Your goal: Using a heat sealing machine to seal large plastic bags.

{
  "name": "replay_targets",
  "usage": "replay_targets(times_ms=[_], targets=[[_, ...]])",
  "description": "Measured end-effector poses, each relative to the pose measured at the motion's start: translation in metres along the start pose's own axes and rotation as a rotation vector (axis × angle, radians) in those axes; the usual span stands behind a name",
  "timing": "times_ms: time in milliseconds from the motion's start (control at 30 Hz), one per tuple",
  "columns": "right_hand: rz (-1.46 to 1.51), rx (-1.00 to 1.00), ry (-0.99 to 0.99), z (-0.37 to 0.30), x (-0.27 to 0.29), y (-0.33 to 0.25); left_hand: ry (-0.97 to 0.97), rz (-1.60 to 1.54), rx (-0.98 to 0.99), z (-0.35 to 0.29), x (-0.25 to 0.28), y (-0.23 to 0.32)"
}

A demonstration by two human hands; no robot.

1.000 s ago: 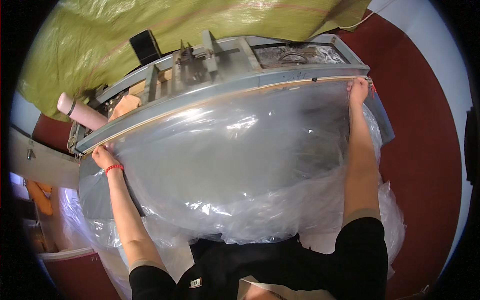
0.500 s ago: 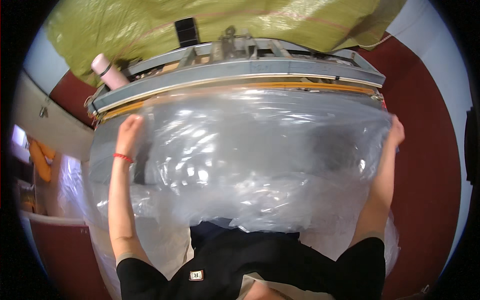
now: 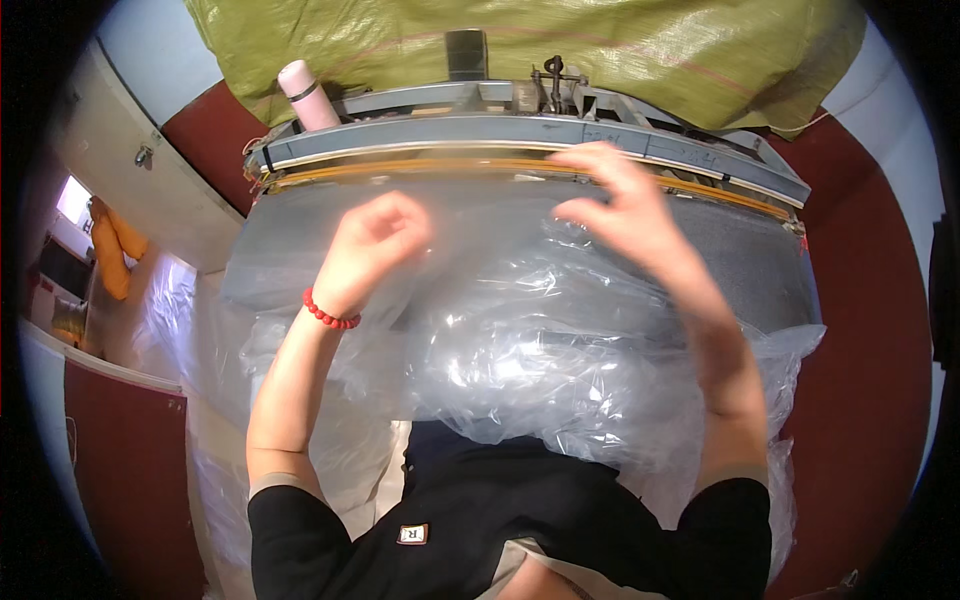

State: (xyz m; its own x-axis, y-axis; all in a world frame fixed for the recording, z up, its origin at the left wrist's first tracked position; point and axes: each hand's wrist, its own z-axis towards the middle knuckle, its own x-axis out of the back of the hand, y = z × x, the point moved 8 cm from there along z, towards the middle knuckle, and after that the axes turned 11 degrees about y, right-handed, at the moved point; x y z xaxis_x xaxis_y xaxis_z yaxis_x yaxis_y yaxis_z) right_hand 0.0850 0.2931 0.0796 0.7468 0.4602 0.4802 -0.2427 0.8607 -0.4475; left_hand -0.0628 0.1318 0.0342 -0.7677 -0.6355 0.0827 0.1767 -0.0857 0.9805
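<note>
A crumpled sheet of clear plastic film lies bunched across the near half of a grey work surface and over my lap. Above its left part is my left hand, fingers curled in and blurred by motion; whether film is caught in them is hidden. A red bead bracelet circles that wrist. My right hand is also smeared, its thumb and fingers apart with nothing seen between them. It hovers over the far part of the grey surface, just in front of the orange strips.
A grey metal frame spans the back edge, with a dark metal clamp fitting. A pink bottle and a dark phone-like slab stand behind it, before a yellow-green woven sheet. A door is at left.
Both hands have come inward from the sheet's far left and right sides. My right hand has let go of the film. The film, stretched out before, now lies slack and bunched nearer me.
</note>
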Motion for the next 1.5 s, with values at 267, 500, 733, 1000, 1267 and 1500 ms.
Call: replay_targets(times_ms=[267, 500, 733, 1000, 1267, 1500], targets=[[0.570, -0.173, -0.153, -0.003, -0.114, -0.034, 0.081, 0.390, -0.407, -0.023, 0.013, 0.042], [1.089, -0.715, -0.190, -0.025, -0.160, -0.039, 0.375, 0.886, -0.908, -0.041, 0.010, 0.041], [1.037, -0.816, -0.009, -0.044, -0.155, 0.046, 0.055, 0.572, -0.411, -0.039, 0.035, -0.005], [0.001, -0.914, 0.758, -0.159, 0.094, 0.198, -0.242, 1.555, 0.442, -0.096, 0.251, -0.150], [-0.803, -0.759, 0.702, -0.314, 0.342, 0.269, 1.196, 1.537, -0.240, -0.050, 0.406, 0.054], [-0.924, -0.932, 0.772, -0.382, 0.438, 0.271, -0.338, 1.265, -0.310, -0.038, 0.081, -0.060]])
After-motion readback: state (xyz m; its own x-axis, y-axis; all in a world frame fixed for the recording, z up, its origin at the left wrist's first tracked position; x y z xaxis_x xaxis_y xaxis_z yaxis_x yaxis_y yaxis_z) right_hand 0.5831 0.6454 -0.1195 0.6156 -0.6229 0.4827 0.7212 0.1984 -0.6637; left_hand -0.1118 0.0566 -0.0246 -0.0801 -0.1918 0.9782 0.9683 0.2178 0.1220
